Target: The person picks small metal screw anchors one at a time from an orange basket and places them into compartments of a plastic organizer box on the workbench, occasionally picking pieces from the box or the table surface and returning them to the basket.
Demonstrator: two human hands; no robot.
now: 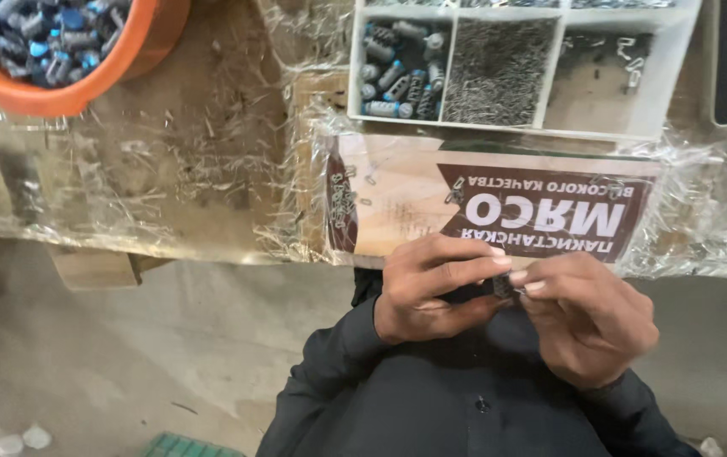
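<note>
1. Person in a dark shirt (pixel 465 398), seen from above; both hands are raised together in front of the chest, at the near edge of the bench.
2. Left hand (pixel 431 283) — fingers curled, thumb and fingertips pressed onto a small dark part (pixel 503 286) held between the two hands.
3. Right hand (pixel 588 317) — fingertips pinched on the same small dark part from the other side; the two hands touch at the fingertips. The part is mostly hidden, so its shape cannot be told.
4. Just beyond the hands: a brown-and-cream printed card (pixel 431 199) lying under clear plastic sheeting (pixel 168 195) that covers the bench. A few small metal clips (pixel 344 199) lie loose on its left part.
5. Further off, a white compartment tray (pixel 668 93): the left cell holds grey-and-blue cylindrical parts (pixel 397 72), the middle cell a heap of fine metal pieces (pixel 499 72), the right cell only a few bits.
6. Far left corner — an orange bowl (pixel 139 51) filled with similar blue and grey cylinders.
7. Below the bench, grey floor (pixel 126 355).
</note>
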